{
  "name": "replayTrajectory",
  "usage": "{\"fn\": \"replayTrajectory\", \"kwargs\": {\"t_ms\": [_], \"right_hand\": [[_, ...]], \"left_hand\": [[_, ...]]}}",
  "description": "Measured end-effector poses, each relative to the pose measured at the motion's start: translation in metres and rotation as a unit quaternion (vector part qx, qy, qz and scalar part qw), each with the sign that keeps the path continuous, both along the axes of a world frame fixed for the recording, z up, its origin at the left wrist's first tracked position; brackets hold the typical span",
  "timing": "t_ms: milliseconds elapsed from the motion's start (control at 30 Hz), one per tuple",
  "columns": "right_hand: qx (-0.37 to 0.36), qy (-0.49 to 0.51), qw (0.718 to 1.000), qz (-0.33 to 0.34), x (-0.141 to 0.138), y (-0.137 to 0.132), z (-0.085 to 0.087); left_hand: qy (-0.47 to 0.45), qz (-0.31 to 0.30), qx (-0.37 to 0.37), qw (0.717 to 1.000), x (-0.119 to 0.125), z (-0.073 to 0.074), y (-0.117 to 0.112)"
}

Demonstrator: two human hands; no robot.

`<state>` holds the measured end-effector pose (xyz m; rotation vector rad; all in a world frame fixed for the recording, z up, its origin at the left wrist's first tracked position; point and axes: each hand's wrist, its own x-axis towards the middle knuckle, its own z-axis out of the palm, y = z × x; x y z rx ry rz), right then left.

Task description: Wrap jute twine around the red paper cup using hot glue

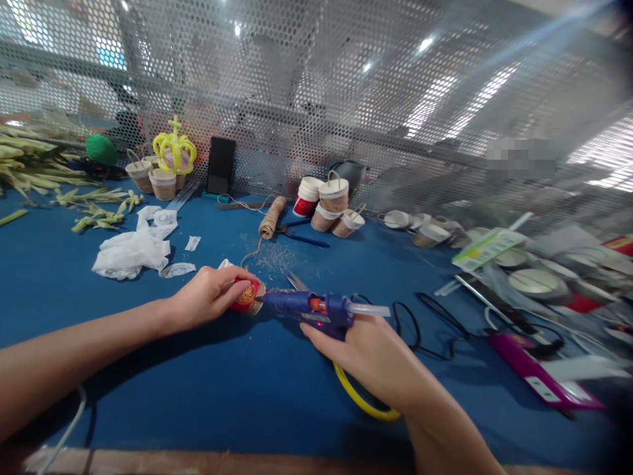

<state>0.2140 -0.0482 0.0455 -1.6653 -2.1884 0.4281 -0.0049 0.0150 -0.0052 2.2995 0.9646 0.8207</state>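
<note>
My left hand [210, 297] is closed around a small red cup [246, 297] lying on its side on the blue table [208, 389]. My right hand [368, 353] grips a blue glue gun [311, 307] by its handle, a clear glue stick poking out of its back. The gun's nozzle points left and touches the cup's rim. A strand of twine runs from the cup toward a twine spool [270, 219] farther back.
White crumpled wrapping [133, 251] lies at the left, green leaves [93, 208] behind it. Twine-wrapped cups [333, 204], scissors [297, 231], a yellow crown [175, 152] and a phone [220, 165] stand by the mesh wall. Black cable [420, 323], a yellow ring [363, 399] and cluttered packets [534, 284] lie right.
</note>
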Motion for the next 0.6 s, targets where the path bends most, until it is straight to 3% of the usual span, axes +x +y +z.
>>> {"fn": "replayTrajectory", "kwargs": {"t_ms": [200,600], "right_hand": [[0.027,0.007,1.0,0.004,-0.0023,0.0041,0.0046],[-0.001,0.026,1.0,-0.004,-0.0039,0.0097,0.008]], "left_hand": [[-0.004,-0.002,0.019,1.0,-0.0009,-0.0026,-0.0017],[-0.002,-0.025,0.083,0.996,-0.0033,-0.007,-0.0036]]}}
